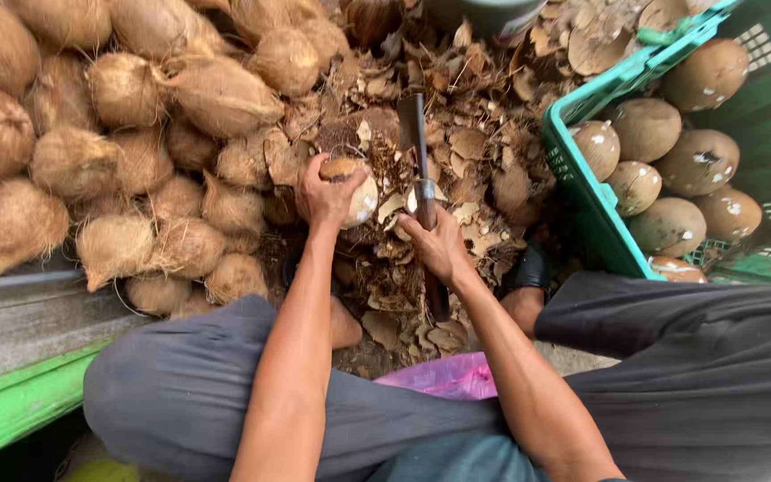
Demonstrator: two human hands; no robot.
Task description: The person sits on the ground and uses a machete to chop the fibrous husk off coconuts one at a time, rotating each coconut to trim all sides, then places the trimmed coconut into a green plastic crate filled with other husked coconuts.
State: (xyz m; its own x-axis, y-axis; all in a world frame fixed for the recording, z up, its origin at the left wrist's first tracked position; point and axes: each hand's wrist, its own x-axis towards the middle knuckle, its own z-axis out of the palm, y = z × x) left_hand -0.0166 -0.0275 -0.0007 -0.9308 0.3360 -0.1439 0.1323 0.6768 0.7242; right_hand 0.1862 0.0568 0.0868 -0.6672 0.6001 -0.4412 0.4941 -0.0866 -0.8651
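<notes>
My left hand (pixel 325 195) grips a partly peeled coconut (pixel 355 189), holding it over a heap of shell chips. My right hand (pixel 439 245) is closed around the handle of a cleaver (pixel 415 134). Its dark blade points away from me and stands just right of the coconut, close to it. Both forearms reach forward between my knees, which are in dark grey trousers.
A pile of hairy brown coconuts (pixel 118 134) fills the left and far side. A green plastic crate (pixel 595 201) at the right holds several peeled coconuts (pixel 671 161). Shell chips (pixel 484 143) cover the ground ahead. A pink bag (pixel 448 375) lies near my lap.
</notes>
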